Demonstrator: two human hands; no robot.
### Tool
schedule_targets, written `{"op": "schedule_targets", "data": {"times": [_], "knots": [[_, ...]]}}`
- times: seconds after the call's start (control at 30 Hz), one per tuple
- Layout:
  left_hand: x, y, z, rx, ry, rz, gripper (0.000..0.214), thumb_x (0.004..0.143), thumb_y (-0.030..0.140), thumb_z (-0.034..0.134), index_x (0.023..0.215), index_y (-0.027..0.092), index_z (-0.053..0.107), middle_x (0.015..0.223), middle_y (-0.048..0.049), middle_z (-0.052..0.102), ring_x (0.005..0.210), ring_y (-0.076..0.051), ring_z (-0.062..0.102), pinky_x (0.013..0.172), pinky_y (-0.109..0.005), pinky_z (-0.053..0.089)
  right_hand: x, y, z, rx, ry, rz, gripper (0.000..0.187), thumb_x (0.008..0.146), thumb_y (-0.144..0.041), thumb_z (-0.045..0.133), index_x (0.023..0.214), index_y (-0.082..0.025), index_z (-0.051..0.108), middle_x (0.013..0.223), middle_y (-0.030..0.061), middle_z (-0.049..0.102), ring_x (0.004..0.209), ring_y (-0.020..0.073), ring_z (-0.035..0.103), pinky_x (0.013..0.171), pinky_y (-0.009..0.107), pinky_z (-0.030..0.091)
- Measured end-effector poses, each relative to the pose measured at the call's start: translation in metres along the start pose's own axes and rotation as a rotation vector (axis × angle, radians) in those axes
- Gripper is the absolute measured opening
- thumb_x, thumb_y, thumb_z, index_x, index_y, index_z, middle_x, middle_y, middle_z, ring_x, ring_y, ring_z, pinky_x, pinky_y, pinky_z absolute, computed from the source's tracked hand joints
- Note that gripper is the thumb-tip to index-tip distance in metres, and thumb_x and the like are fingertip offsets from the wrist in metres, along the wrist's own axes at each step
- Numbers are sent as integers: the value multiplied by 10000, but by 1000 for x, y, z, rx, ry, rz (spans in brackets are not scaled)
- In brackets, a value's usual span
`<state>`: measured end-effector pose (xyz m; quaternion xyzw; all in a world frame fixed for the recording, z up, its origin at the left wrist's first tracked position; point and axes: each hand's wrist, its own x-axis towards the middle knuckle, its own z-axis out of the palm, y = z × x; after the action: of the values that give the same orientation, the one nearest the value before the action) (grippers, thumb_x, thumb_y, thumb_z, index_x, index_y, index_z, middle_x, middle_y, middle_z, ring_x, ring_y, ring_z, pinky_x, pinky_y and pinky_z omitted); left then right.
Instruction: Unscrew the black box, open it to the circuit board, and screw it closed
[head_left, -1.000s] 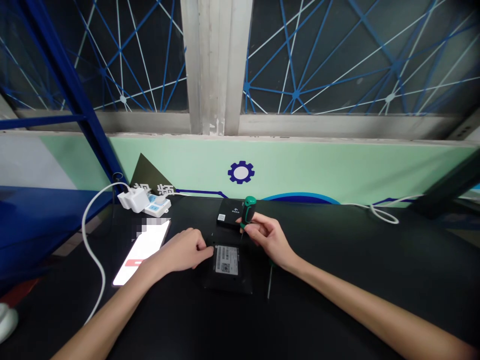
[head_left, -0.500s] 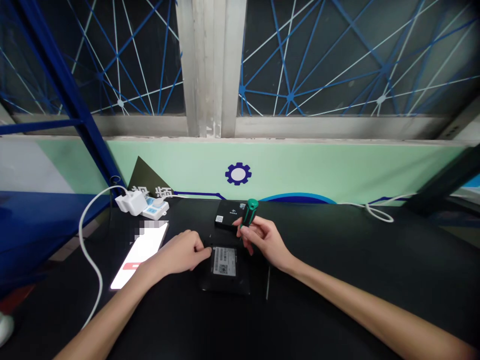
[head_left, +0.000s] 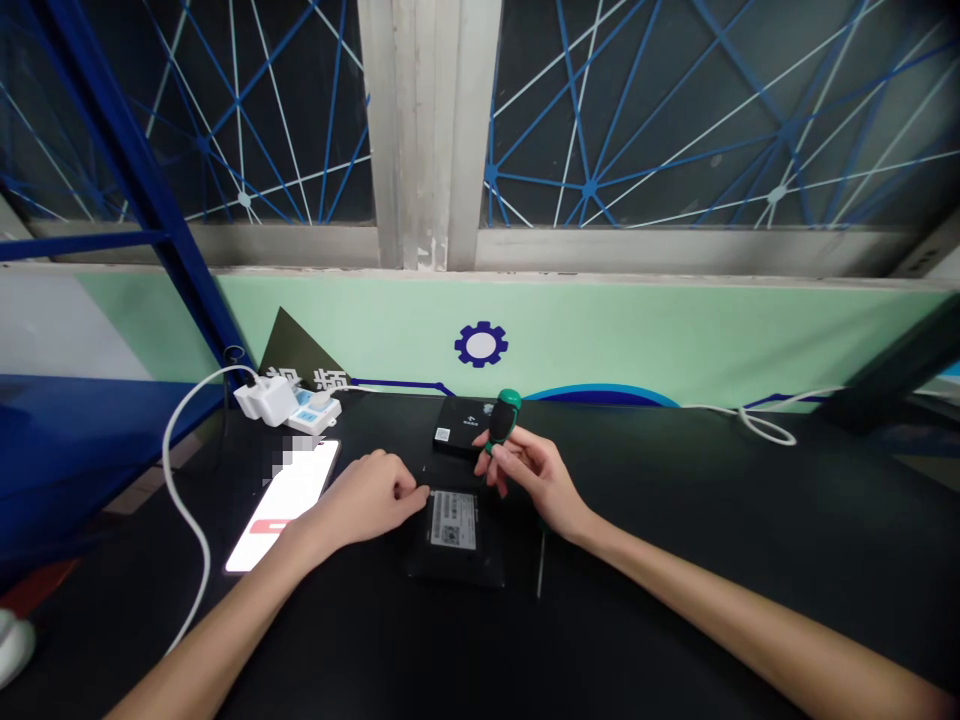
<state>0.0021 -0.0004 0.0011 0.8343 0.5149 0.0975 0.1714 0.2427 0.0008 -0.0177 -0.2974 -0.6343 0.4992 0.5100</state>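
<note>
our right hand (head_left: 534,475) has lifted the green-handled screwdriver (head_left: 504,420) higher above the labelled black case (head_left: 454,535), thumb and fingers grasping it just under the handle and hiding the shaft, with the handle now nearer the far edge of the worktop (head_left: 675,560). our left hand (head_left: 371,497) is released, its fingers loosely curled beside the case's far left corner; we cannot tell whether they touch it. the case lies flat, label up, mid-worktop, with a second black case (head_left: 455,428) just beyond it and a thin metal rod (head_left: 540,565) just right of it.
</note>
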Motion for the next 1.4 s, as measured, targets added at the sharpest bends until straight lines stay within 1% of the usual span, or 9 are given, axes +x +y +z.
{"op": "schedule_targets", "data": {"times": [0.07, 0.13, 0.23, 0.3, 0.43, 0.83, 1.0, 1.2, 1.4], "knots": [[0, 2, -1, 32, 138, 35, 402, 933, 374, 492, 573, 204, 546, 597, 35, 502, 530, -115, 433, 533, -262, 305, 0, 0, 0, -4, 2, 2, 343, 912, -473, 653, 1028, -152, 663, 767, 51, 672, 602, 131, 559, 504, 242, 462], [0, 3, -1, 15, 231, 146, 269, 975, 343, 449, 854, 229, 660, 924, -10, 673, 816, -156, 599, 717, -277, 438, -1, 1, 0, -8, 2, 3, 332, 910, -468, 655, 1021, -155, 661, 768, 50, 675, 605, 134, 561, 504, 241, 456], [3, 0, 6, 8, 222, 247, 384, 1051, 344, 321, 1368, 288, 530, 1470, -29, 526, 1339, -203, 469, 1080, -375, 378, -1, 2, -1, -11, 0, 1, 323, 909, -460, 657, 1019, -156, 659, 769, 50, 679, 602, 134, 564, 506, 239, 448], [6, -4, 12, 24, 153, 210, 461, 1070, 392, 277, 1517, 318, 362, 1602, -7, 376, 1476, -211, 315, 1162, -426, 308, -1, 3, -1, -12, 2, 2, 327, 909, -460, 657, 1026, -155, 659, 770, 51, 680, 596, 134, 564, 502, 240, 444], [12, -11, 21, 40, 78, 189, 492, 1076, 411, 259, 1560, 322, 293, 1627, 12, 317, 1513, -196, 250, 1229, -461, 203, -1, 4, -2, -11, -1, 2, 317, 916, -448, 651, 1035, -154, 657, 772, 48, 680, 590, 129, 563, 503, 235, 444], [7, -9, 16, 18, 135, 259, 453, 1053, 361, 365, 1499, 307, 425, 1555, 6, 454, 1451, -213, 382, 1176, -401, 343, 0, 5, -1, 21, 9, 6, 329, 896, -463, 674, 1015, -156, 655, 767, 45, 672, 579, 125, 573, 493, 240, 489], [8, -9, 19, 43, 143, 282, 455, 1060, 393, 352, 1503, 313, 416, 1580, -15, 415, 1460, -226, 363, 1169, -418, 344, 0, 7, 0, -2, 35, 30, 336, 860, -464, 720, 984, -156, 666, 741, 41, 677, 551, 119, 574, 478, 244, 497], [11, -1, 21, 34, 62, 259, 496, 1077, 492, 229, 1549, 370, 317, 1626, 16, 322, 1513, -222, 254, 1220, -499, 227, 0, 6, 1, -18, 33, 22, 344, 881, -487, 691, 940, -149, 668, 724, 41, 676, 552, 116, 579, 498, 244, 499], [10, 2, 18, 19, 91, 257, 512, 1069, 521, 240, 1526, 343, 388, 1596, -10, 389, 1480, -220, 328, 1188, -424, 313, 0, 5, 1, -3, 35, 37, 351, 871, -497, 698, 934, -153, 669, 720, 35, 673, 551, 123, 582, 507, 255, 503]]}}
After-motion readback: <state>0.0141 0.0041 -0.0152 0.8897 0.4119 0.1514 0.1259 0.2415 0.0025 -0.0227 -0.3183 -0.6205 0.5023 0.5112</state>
